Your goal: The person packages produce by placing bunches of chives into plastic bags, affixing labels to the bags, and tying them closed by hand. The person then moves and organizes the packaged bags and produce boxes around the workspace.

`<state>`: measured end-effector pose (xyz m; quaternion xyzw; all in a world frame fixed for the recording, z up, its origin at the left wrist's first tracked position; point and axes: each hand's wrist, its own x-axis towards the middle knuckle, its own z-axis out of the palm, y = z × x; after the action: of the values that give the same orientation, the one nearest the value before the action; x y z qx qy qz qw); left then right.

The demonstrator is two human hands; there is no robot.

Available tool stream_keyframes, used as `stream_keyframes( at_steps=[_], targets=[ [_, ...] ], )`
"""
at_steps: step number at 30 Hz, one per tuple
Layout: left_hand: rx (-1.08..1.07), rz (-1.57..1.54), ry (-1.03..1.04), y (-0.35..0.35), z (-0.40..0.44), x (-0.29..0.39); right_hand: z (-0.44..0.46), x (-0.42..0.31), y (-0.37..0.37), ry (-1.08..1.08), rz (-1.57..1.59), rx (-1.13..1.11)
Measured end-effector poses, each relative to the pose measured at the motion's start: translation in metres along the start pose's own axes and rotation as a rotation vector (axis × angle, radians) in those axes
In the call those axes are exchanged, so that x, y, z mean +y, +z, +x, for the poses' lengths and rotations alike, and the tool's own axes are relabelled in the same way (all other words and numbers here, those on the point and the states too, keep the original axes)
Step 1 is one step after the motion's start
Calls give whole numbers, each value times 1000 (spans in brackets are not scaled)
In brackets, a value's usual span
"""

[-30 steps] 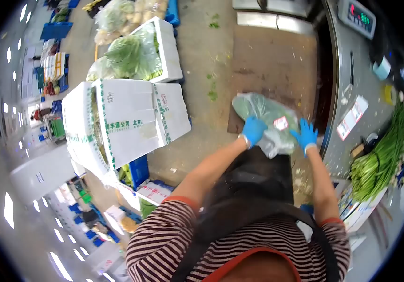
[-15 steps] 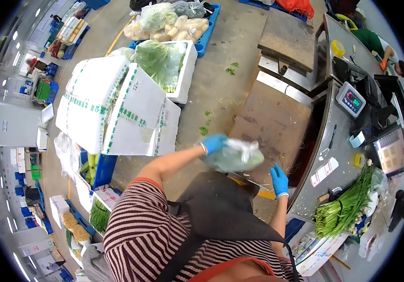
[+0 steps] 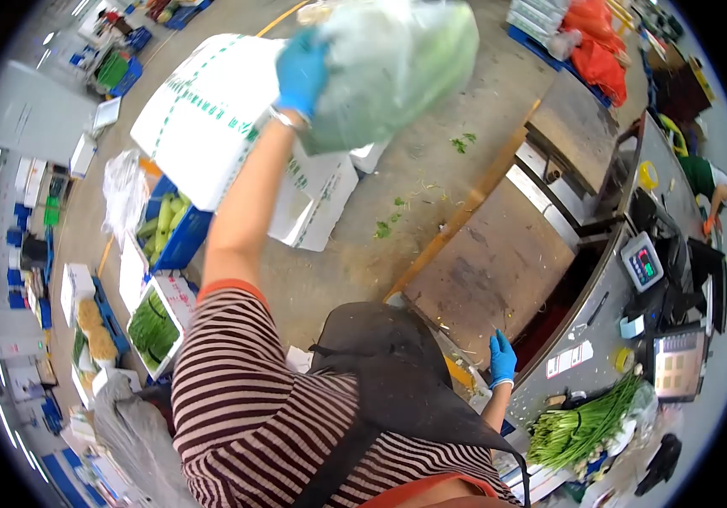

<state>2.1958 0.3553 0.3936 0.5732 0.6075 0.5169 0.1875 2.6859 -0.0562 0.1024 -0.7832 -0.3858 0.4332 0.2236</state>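
My left hand (image 3: 302,74), in a blue glove, is raised at the top of the view with its fingers closed on a clear plastic bag of green vegetables (image 3: 393,80). The bag is blurred and hangs in front of the white foam boxes (image 3: 211,106); which vegetable is inside, I cannot make out. Lower down, my right hand (image 3: 501,360), also gloved, holds nothing. Its fingers are apart, between the brown platform (image 3: 490,267) and the edge of the metal table (image 3: 541,398).
On the metal table lie a bunch of green stalks (image 3: 588,423), a digital display (image 3: 641,261), a touchscreen (image 3: 678,364) and a label sheet (image 3: 569,359). Blue crates with green vegetables (image 3: 165,224) stand at left. Another person (image 3: 719,190) works at far right. Leaf scraps dot the floor.
My left hand has swung the bag from over the platform's near edge up toward the foam boxes. My right hand stays low by the table. The view has turned slightly.
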Motion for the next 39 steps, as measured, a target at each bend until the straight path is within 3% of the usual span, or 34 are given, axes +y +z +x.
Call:
stream_keyframes(
  at_steps=[1,3,4,5,6,9,10,13,15,17,20,22,23,26,27,29,32,33,35,36,39],
  targets=[
    [14,-81,-89,-34,12,22,3,4,-1,-21,-40,-10],
    [398,1073,610,-93,78,-36,8,15,-3,-56,-121,-43],
    [570,1244,816,-127,106,-37,10,23,-3,-69,-156,-61],
    [768,1099,781,-144,121,-23,9,27,1,-81,-186,-75],
    [643,558,667,-157,100,20,3,20,1,-109,-279,-78],
    [703,803,742,-190,95,11,2,38,10,-188,-296,-115],
    [731,1152,625,-207,120,-48,4,48,15,-192,-301,-131],
    [290,1698,316,-175,9,-41,-2,57,31,-129,-314,-212],
    [184,1436,234,-167,-38,-114,-13,43,37,-151,-408,-322],
    [-182,1088,-45,-177,-38,-169,-24,46,41,-272,-478,-379],
    [-240,1143,146,-174,-22,-173,-52,55,40,-325,-417,-355],
    [-176,1179,366,-157,-25,-153,-68,76,43,-236,-384,-359],
    [-88,1177,510,-146,-37,-135,-84,77,36,-79,-308,-377],
    [332,919,884,-92,-121,-74,-126,107,36,107,-355,-313],
    [420,855,901,-83,-150,-66,-146,121,37,166,-329,-273],
    [381,1046,838,-41,-204,-75,-176,148,42,240,-308,-229],
    [-13,853,695,41,-284,-144,-227,192,51,402,-232,-244],
    [-155,770,777,72,-311,-160,-246,205,54,439,-222,-277],
    [-623,436,456,118,-397,-88,-282,258,70,483,-184,-231],
    [-642,242,586,134,-444,-50,-303,273,69,529,-148,-138],
    [-1018,-30,638,174,-549,42,-354,316,68,680,73,105]
  ],
)
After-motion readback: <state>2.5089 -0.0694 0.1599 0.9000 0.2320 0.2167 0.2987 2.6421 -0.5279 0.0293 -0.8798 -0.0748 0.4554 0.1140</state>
